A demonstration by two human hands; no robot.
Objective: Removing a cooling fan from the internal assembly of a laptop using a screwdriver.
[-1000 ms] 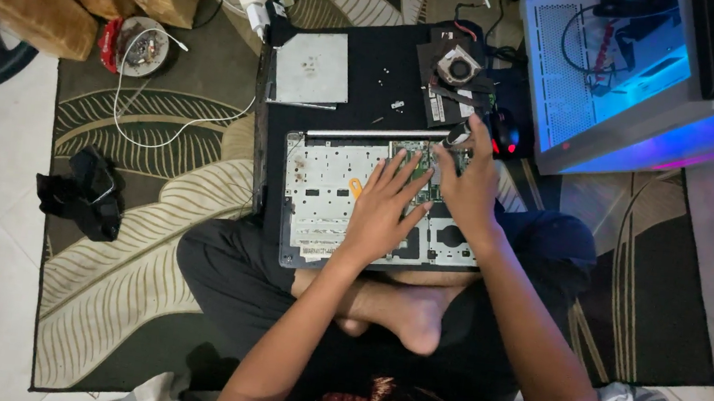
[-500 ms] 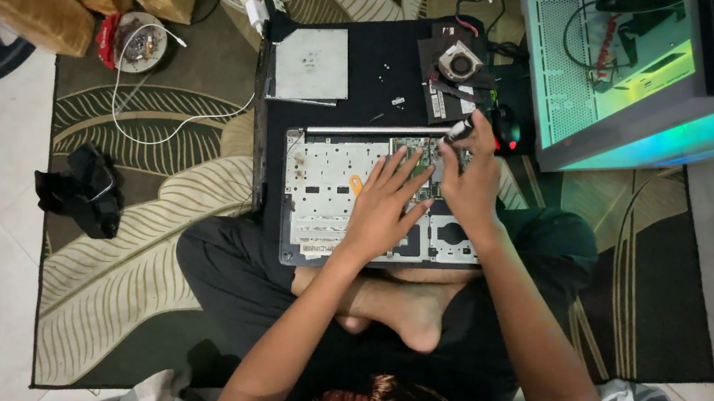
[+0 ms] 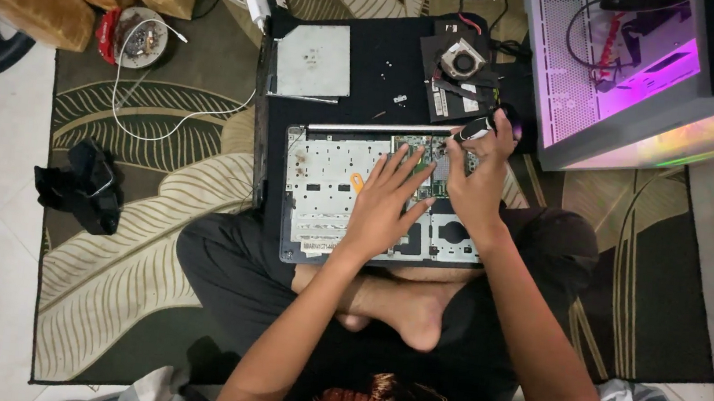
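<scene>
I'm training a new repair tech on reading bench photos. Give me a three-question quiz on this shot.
1. True or false: the left hand lies flat, fingers spread, on the opened laptop base.
2. Where does the loose cooling fan lie? A) on the black mat beyond the laptop, B) on the white floor tiles, C) in the person's lap.
3. Fill in: the right hand grips a dark-handled ____ at the laptop's far right corner.

Key: 1 true; 2 A; 3 screwdriver (likely, as only its handle shows).
</scene>
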